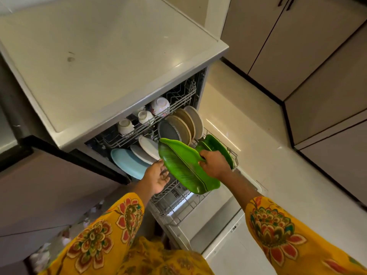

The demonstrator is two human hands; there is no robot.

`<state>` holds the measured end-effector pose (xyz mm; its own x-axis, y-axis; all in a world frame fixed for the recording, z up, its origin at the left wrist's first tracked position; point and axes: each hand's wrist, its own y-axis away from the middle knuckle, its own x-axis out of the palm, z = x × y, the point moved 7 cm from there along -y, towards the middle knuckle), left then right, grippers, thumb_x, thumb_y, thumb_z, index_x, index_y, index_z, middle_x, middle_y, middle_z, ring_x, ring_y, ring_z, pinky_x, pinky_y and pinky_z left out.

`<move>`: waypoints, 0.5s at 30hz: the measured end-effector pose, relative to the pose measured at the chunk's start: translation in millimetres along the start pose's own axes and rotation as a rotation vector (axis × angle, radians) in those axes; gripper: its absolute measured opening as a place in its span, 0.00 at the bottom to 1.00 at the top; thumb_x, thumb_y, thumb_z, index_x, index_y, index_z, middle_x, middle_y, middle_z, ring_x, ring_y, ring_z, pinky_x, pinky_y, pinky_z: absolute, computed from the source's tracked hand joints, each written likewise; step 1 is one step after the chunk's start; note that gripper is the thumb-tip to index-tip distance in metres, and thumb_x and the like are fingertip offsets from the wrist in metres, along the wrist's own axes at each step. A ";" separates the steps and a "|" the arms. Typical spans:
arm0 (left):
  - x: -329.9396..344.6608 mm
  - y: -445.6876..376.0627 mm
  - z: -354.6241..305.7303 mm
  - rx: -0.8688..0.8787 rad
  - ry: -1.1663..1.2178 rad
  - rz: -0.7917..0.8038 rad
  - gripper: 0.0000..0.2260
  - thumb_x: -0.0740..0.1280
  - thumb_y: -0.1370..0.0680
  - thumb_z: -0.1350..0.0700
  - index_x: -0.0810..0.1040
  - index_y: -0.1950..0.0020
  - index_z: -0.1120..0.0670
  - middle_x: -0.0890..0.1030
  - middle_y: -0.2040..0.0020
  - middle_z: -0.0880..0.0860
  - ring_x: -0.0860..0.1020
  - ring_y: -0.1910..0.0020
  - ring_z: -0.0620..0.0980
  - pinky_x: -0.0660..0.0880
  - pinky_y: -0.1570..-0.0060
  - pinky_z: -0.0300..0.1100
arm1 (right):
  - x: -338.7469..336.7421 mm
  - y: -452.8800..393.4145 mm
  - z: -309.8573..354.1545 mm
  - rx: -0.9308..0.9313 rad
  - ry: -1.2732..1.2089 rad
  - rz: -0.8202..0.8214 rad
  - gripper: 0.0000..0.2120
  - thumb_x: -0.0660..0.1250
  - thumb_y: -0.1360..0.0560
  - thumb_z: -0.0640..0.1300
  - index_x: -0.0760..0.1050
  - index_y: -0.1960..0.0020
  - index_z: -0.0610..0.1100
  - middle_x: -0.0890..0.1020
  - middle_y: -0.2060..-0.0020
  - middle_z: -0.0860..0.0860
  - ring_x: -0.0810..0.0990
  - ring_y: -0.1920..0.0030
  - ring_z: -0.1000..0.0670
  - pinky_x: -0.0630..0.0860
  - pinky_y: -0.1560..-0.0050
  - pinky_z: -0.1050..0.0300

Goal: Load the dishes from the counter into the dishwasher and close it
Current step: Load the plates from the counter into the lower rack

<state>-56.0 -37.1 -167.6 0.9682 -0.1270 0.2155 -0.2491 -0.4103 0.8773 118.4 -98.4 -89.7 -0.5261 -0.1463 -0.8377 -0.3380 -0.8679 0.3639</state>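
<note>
Head view, looking down over the open dishwasher (pixel 198 92): the right hand (pixel 213 163) grips a green leaf-shaped plate (pixel 182 165) by its right edge, fingers curled round the rim, and holds it tilted above the pulled-out lower rack (pixel 178 207). The left hand (pixel 157 176) is open, fingers relaxed, their tips at the plate's lower left edge (touching or just short of it, I can't tell). Another green dish (pixel 215 144) stands in the rack behind the right hand. Farther back in the same rack a row of round plates (pixel 182 126) stands on edge, with a light blue plate (pixel 127 161) and white plates (pixel 147 149) on the left. White cups (pixel 146 116) sit upside down in the upper rack (pixel 178 104). The counter (pixel 99 56) above shows bare.
</note>
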 end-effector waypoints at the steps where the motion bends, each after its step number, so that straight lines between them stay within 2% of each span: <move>1: 1.3 -6.8 1.8 -0.014 -0.008 -0.001 0.10 0.58 0.18 0.52 0.73 0.58 0.52 0.73 0.59 0.49 0.68 0.64 0.47 0.67 0.61 0.41 | 7.8 -4.8 -6.9 0.020 0.003 0.020 0.13 0.62 0.23 0.43 0.73 0.40 0.41 0.80 0.52 0.37 0.79 0.52 0.37 0.75 0.54 0.49; 3: 3.1 -21.6 5.5 -0.039 -0.017 0.000 0.10 0.58 0.18 0.51 0.77 0.48 0.53 0.76 0.48 0.50 0.73 0.54 0.49 0.69 0.52 0.43 | 22.5 -15.8 -20.6 0.049 0.010 0.052 0.12 0.61 0.23 0.43 0.73 0.41 0.41 0.80 0.53 0.37 0.79 0.53 0.37 0.75 0.54 0.48; 5: 3.0 -31.8 6.6 -0.045 -0.030 -0.006 0.15 0.57 0.18 0.51 0.73 0.35 0.55 0.73 0.36 0.52 0.71 0.42 0.52 0.67 0.42 0.46 | 30.5 -25.4 -33.4 0.077 0.036 0.063 0.12 0.61 0.24 0.41 0.73 0.42 0.41 0.80 0.54 0.37 0.79 0.53 0.37 0.76 0.55 0.48; 7: 2.2 -47.9 9.9 -0.054 -0.034 -0.005 0.18 0.57 0.18 0.51 0.69 0.30 0.57 0.70 0.31 0.53 0.69 0.37 0.53 0.65 0.37 0.47 | 39.3 -40.6 -49.0 0.107 0.063 0.073 0.12 0.60 0.24 0.40 0.73 0.41 0.40 0.80 0.54 0.37 0.79 0.52 0.37 0.77 0.54 0.47; 10: -4.5 -69.9 18.8 -0.077 -0.032 -0.014 0.18 0.57 0.18 0.52 0.68 0.29 0.57 0.69 0.29 0.55 0.67 0.30 0.53 0.65 0.34 0.47 | 50.6 -64.4 -73.8 0.182 0.119 0.087 0.12 0.59 0.23 0.39 0.73 0.42 0.37 0.80 0.51 0.38 0.79 0.50 0.39 0.76 0.51 0.49; 15: -25.4 -99.8 38.8 -0.130 -0.053 -0.075 0.19 0.57 0.18 0.52 0.67 0.28 0.56 0.70 0.29 0.54 0.69 0.31 0.53 0.67 0.39 0.46 | 66.1 -97.5 -106.8 0.290 0.111 0.043 0.13 0.60 0.24 0.37 0.74 0.42 0.37 0.80 0.49 0.36 0.79 0.47 0.37 0.75 0.49 0.48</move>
<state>-56.7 -28.0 -277.3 0.9805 -0.1496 0.1277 -0.1681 -0.3002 0.9390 199.9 -74.1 -224.1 -0.4614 -0.2446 -0.8528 -0.5347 -0.6903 0.4874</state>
